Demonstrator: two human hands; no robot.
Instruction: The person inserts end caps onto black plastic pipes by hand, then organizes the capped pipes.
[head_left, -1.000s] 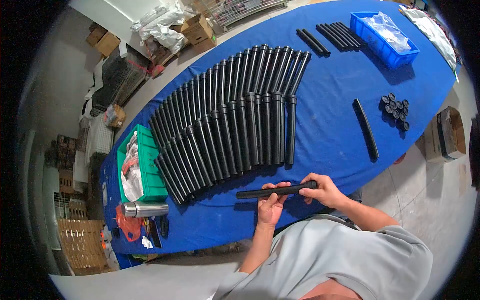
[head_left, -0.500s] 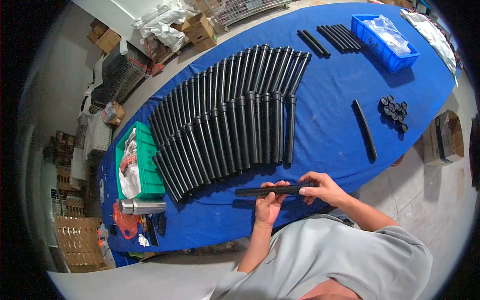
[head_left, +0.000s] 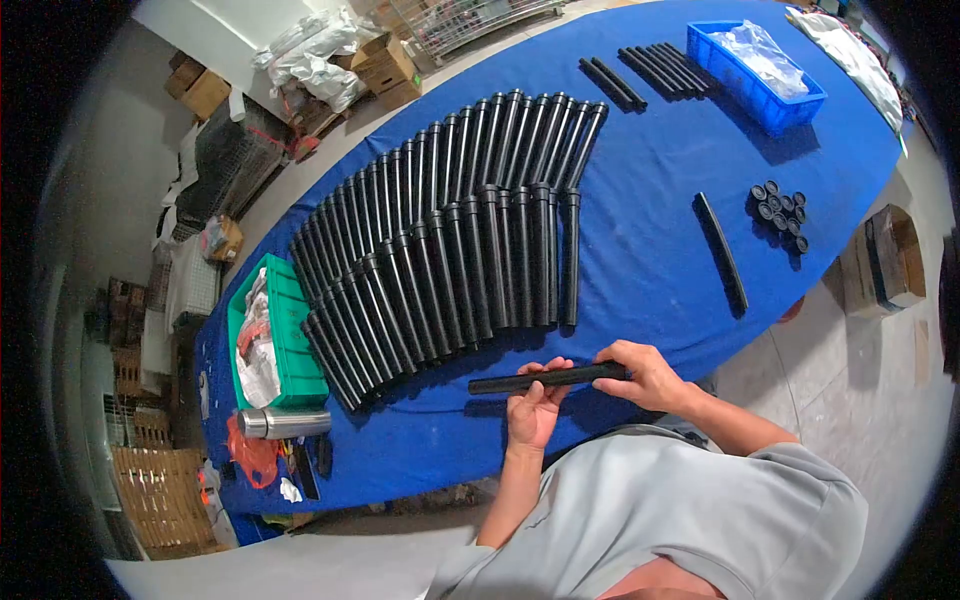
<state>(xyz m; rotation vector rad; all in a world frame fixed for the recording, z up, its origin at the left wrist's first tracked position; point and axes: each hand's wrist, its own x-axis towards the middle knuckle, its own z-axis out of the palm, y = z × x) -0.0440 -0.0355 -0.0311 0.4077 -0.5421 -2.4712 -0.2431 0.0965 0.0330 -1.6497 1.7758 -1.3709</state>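
A black tube [head_left: 505, 384] lies level across both hands above the near edge of the table. My left hand [head_left: 537, 408] supports it from below near the middle, with thumb and fingers around it. My right hand [head_left: 642, 378] is closed around the tube's right end, so that end is hidden. Just beyond are two overlapping rows of black tubes with collared ends [head_left: 460, 230]. Another black tube [head_left: 722, 255] lies alone to the right, beside a cluster of small round black caps [head_left: 779, 214].
At the far side, several thin black tubes [head_left: 664, 72] lie next to a blue crate [head_left: 758, 78] holding clear plastic. On the left are a green crate [head_left: 303, 345], a steel flask [head_left: 284, 424] and a red bag [head_left: 251, 452]. A cardboard box [head_left: 880, 265] stands right of the blue-covered table.
My right hand has shifted slightly on the tube's right end, its fingers now curled further over it. The tube stays in both hands. The whole view has shifted a little.
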